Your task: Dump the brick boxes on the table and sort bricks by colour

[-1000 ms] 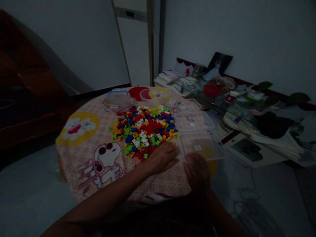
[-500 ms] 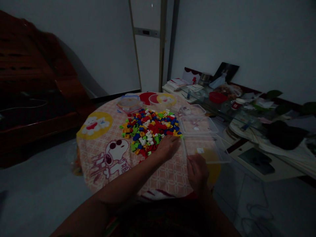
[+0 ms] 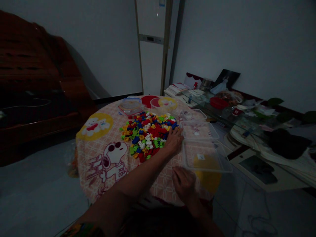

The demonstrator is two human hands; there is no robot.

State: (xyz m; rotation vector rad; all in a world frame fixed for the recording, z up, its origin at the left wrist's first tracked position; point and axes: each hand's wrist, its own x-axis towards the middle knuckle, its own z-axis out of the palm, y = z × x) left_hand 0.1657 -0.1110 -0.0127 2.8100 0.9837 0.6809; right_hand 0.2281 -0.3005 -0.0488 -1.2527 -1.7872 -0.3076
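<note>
A heap of small toy building bricks (image 3: pixel 148 135) in red, blue, green, yellow and white lies in the middle of the round table. At its right edge is my left hand (image 3: pixel 173 141), palm down, fingers spread over the bricks. Nearer to me, my right hand (image 3: pixel 184 186) is low over the tablecloth with its fingers curled together; whatever they hold, if anything, is hidden. Just beyond it lies a clear plastic tray (image 3: pixel 207 170) with a white label. Behind that tray are a second clear tray (image 3: pixel 209 127) and a smaller clear container (image 3: pixel 198 114).
A patterned tablecloth (image 3: pixel 158 184) covers the table. Lidded clear containers (image 3: pixel 130 106) stand at the back left. To the right runs a cluttered glass-topped stand with a red bowl (image 3: pixel 219 102) and a paper cup (image 3: pixel 239 110). A wooden sofa (image 3: pixel 71 89) is at left.
My left hand has opened its fingers at the heap's right edge. My right hand has drawn back left and toward me, away from the nearest tray's edge. The view has tilted slightly.
</note>
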